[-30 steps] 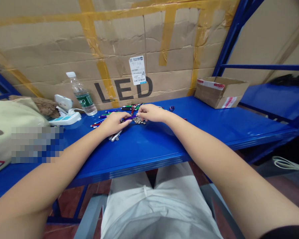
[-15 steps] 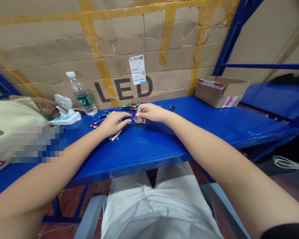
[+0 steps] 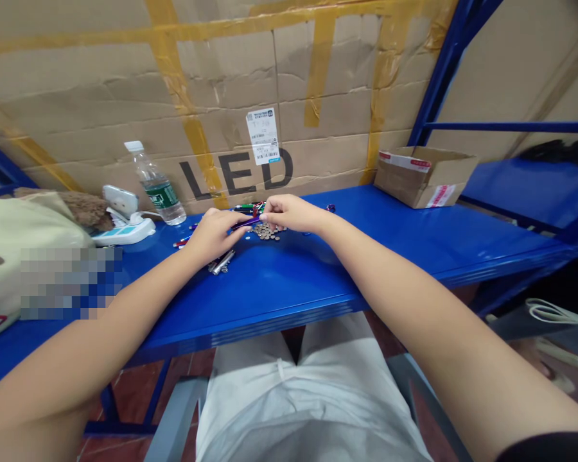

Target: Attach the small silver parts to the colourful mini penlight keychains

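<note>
One purple pen-like tube [image 3: 250, 221] is pinched in the grip of the left hand [image 3: 214, 236] and the right hand [image 3: 291, 213] above one counter [image 3: 289, 282], where one heap of small discs [image 3: 268, 233], too crowded to count, is flanked by one bottle [image 3: 158, 192] and one box [image 3: 407, 176].

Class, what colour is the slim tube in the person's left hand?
The slim tube is purple; it shows best in the head view.
</note>
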